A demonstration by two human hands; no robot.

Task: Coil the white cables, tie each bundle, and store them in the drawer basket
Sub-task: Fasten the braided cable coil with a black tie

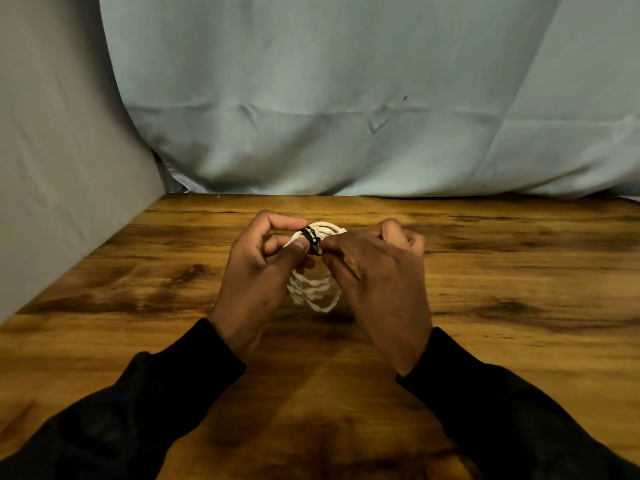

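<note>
Wood-grain desk (519, 271) before pale blue cloth backdrop (346, 98): left hand (256, 268) and right hand (377, 275) are pinching a black tie (310, 237) round the coiled white cable (313, 292).

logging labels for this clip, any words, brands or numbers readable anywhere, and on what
None: no readable text in the head view.
The white cable, the black tie both hands work on, the wooden table and the pale cloth backdrop carry no print.

Wooden table (519, 271), pale blue backdrop cloth (346, 98)
</note>
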